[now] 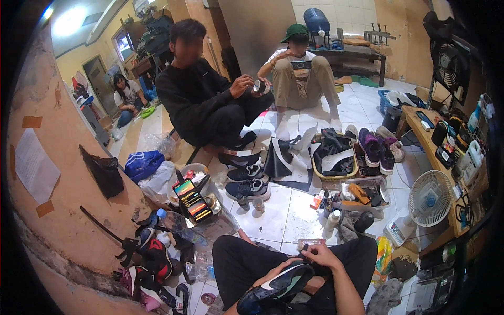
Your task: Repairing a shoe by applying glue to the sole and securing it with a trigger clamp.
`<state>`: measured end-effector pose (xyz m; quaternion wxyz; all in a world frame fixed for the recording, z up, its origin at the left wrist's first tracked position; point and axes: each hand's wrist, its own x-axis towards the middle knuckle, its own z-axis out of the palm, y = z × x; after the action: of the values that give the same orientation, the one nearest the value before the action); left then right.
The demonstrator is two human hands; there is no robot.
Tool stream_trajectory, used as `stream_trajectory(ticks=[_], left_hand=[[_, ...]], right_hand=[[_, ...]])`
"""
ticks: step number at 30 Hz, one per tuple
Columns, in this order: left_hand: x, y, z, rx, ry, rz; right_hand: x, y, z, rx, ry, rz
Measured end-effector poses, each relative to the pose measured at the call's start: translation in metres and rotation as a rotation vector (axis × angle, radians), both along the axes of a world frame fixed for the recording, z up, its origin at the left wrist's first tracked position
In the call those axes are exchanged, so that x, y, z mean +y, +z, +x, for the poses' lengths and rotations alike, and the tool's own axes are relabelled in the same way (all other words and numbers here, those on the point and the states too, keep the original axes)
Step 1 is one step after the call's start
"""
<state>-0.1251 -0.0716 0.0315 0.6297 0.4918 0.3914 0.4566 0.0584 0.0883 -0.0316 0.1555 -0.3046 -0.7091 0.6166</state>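
A dark sneaker (292, 282) with a pale side mark and a light sole edge lies tilted over my lap. My left hand (272, 273) is wrapped along its side, part of the palm hidden by the shoe. At the shoe's far end my right hand (321, 256) is closed in a pinch at a small dark piece; whether it belongs to the shoe cannot be made out. Just beyond that hand a small clear box (311, 242) lies on the tiles. A white bottle (333, 219) and a dark bottle (364, 221) stand farther out.
Ahead are a pair of dark sneakers (248, 190), a yellow-rimmed basket (336, 181) of scraps and a clear tool bin (370, 194). A phone (192, 200) rests on a container at left, near piled shoes (157, 258). A fan (431, 199) stands right; two people sit opposite, another farther back.
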Motion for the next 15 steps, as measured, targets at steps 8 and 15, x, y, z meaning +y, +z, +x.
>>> stream_trajectory(ticks=[8, 15], left_hand=[[-0.003, 0.011, 0.0, 0.109, 0.043, 0.069], [0.0, 0.002, 0.0, 0.027, 0.034, 0.123]], right_hand=[[-0.001, -0.001, -0.003, 0.006, 0.006, -0.044], [-0.003, 0.007, -0.002, -0.014, 0.021, -0.016]])
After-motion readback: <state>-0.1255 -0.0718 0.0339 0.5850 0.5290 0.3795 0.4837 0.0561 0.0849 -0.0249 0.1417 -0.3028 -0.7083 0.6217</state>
